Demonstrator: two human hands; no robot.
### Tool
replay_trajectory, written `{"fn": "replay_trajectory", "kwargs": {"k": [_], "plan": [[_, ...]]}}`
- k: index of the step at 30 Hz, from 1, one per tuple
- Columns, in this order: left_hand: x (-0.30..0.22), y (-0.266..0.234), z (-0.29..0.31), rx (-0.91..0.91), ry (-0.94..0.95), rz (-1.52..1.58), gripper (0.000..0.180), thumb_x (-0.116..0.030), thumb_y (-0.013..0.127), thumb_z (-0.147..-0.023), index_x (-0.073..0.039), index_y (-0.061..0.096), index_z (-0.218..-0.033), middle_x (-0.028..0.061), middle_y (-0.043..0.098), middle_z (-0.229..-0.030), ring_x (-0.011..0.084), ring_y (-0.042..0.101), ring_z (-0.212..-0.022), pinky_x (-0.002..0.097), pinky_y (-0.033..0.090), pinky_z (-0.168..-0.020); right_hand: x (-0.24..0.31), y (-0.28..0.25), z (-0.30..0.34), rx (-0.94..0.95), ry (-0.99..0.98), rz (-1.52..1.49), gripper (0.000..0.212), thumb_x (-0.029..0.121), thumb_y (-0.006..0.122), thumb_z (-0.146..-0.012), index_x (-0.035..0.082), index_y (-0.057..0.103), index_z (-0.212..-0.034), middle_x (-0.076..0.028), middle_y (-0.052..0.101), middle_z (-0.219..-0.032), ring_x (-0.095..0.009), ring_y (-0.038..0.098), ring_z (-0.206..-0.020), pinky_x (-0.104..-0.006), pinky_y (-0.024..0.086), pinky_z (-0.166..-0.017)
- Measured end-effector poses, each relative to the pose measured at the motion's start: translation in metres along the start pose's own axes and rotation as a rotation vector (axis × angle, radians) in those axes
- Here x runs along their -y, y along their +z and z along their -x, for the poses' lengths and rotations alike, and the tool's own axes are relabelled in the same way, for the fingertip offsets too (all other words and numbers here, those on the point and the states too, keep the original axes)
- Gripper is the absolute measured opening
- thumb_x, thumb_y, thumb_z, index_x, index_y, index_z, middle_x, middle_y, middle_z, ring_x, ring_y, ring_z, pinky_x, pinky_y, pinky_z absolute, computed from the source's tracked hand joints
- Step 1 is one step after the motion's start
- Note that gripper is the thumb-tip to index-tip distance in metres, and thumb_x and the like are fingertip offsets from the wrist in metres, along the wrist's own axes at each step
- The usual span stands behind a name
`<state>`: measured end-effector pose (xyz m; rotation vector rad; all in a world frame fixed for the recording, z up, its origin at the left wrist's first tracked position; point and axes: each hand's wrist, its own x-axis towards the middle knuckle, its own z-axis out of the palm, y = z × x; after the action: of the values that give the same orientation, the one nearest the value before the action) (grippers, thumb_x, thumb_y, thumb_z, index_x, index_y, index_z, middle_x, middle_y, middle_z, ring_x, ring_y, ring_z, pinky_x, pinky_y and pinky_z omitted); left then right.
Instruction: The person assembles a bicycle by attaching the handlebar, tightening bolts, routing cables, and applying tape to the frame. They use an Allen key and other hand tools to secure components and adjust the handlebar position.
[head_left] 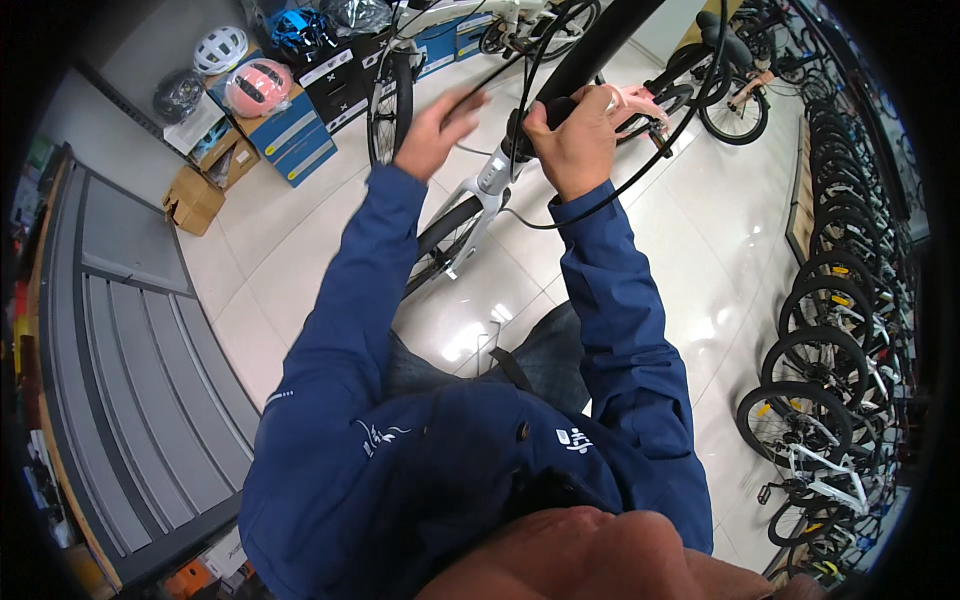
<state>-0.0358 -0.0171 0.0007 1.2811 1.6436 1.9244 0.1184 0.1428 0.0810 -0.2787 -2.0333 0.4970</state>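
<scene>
Blue-sleeved arms raised: the right hand is clenched around a black handlebar grip of the white bicycle; the left hand, fingers loosely spread, touches a black cable. Glossy white tiled floor; bicycle row at right, helmets on boxes.

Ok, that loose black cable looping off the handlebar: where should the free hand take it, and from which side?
Probably take the black cable on its open loop just right of the right hand, coming from the right. There it hangs clear of the white bike frame, whereas near the black grip it bunches with other cables. The left hand is open and free.
</scene>
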Motion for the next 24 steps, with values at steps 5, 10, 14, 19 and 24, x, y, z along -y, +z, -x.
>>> {"fn": "replay_trajectory", "kwargs": {"k": [5,10,14,19,24], "plan": [[-0.094,-0.03,-0.067,0.764,-0.126,-0.035,0.085,-0.019,0.079,-0.087,-0.006,0.036,-0.159,0.0154,0.043,-0.16,0.0304,0.044,-0.147,0.0431,0.036,-0.121,0.0,-0.004,-0.002,0.02,0.016,-0.063,0.053,0.023,0.08,-0.082,-0.002,0.043,-0.111,-0.025,0.067,-0.088,-0.044,0.069,-0.076,-0.0468,0.056,-0.067],[-0.126,-0.037,-0.088,0.481,-0.094,0.298,0.082,-0.055,0.065,-0.096,-0.011,0.036,-0.16,0.0163,0.04,-0.161,0.0341,0.044,-0.146,0.0478,0.041,-0.119,-0.003,-0.008,-0.003,0.068,0.023,-0.129,0.054,0.021,0.081,-0.081,-0.004,0.042,-0.11,-0.026,0.066,-0.087,-0.044,0.069,-0.076,-0.0462,0.056,-0.067],[-0.108,0.036,-0.142,0.456,-0.19,0.092,0.058,-0.047,0.063,-0.102,0.0,0.06,-0.137,0.011,0.069,-0.126,0.0205,0.068,-0.115,0.0332,0.052,-0.103,-0.005,-0.002,-0.004,0.102,0.095,-0.178,0.055,0.027,0.081,-0.081,-0.001,0.044,-0.111,-0.026,0.068,-0.091,-0.044,0.07,-0.085,-0.0487,0.056,-0.073],[-0.098,0.097,-0.153,0.202,0.08,-0.244,0.054,-0.056,0.071,-0.094,-0.002,0.072,-0.088,0.0065,0.071,-0.078,0.0159,0.068,-0.07,0.0311,0.055,-0.068,-0.011,0.002,-0.005,0.062,0.037,-0.169,0.059,0.026,0.08,-0.081,-0.003,0.041,-0.115,-0.026,0.069,-0.101,-0.044,0.07,-0.089,-0.0484,0.056,-0.076],[-0.111,0.108,-0.143,0.109,0.09,-0.268,0.042,-0.046,0.071,-0.094,-0.005,0.07,-0.084,0.0034,0.065,-0.071,0.0139,0.061,-0.065,0.0328,0.05,-0.061,-0.014,0.002,0.002,-0.043,-0.044,-0.233,0.052,0.018,0.078,-0.081,-0.004,0.041,-0.111,-0.028,0.067,-0.098,-0.047,0.068,-0.086,-0.0479,0.056,-0.074]]}}
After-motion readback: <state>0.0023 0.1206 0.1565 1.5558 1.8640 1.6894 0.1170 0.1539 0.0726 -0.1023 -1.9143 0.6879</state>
